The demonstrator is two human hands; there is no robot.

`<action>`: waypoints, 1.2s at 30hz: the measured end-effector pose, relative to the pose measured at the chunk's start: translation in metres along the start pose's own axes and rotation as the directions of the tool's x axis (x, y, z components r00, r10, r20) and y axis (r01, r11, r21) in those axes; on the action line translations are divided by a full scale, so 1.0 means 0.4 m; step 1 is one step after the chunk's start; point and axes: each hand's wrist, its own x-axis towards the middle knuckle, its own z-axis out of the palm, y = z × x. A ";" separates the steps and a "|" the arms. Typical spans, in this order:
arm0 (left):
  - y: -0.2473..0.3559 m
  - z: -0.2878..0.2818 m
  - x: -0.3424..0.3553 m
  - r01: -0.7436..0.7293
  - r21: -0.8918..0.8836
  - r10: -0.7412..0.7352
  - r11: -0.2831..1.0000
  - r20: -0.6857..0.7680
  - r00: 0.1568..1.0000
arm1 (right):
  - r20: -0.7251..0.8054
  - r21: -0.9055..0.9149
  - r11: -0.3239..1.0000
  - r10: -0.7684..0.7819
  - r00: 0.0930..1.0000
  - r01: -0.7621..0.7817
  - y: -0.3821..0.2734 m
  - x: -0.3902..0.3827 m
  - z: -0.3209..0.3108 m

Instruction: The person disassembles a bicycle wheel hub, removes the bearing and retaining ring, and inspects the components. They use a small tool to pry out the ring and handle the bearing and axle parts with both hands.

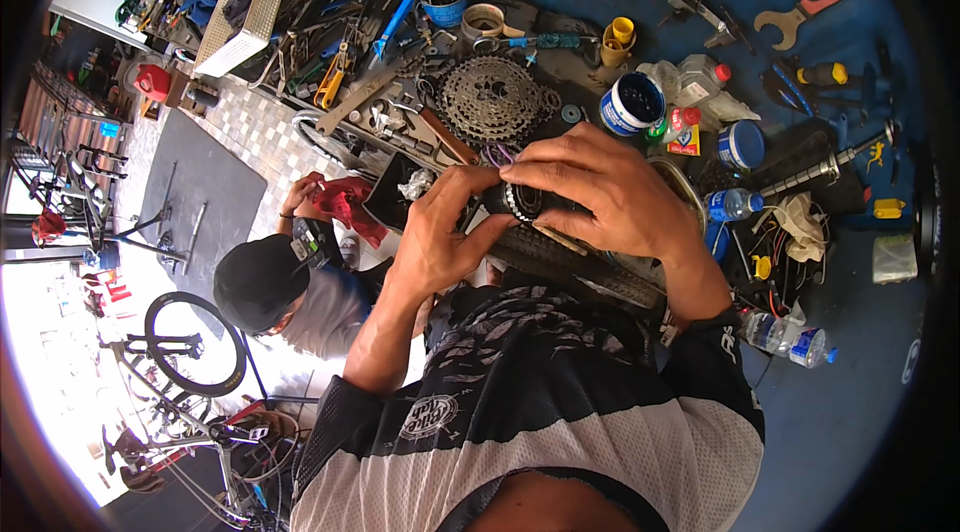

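My left hand point(440, 232) and right hand point(612, 194) meet, both clamped round the dark round part point(525, 203) — best grip evenly, keep it square — no tilting.

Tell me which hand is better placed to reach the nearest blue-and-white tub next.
Probably the right hand: the tub stands just beyond its knuckles, while the left hand is farther away. Both hold the dark ringed part, which the left could perhaps steady.
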 end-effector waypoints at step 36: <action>-0.019 -0.020 0.015 0.058 -0.149 -0.053 0.987 0.037 0.998 | -0.051 -0.004 1.000 -0.015 0.999 0.015 0.004 0.019 0.007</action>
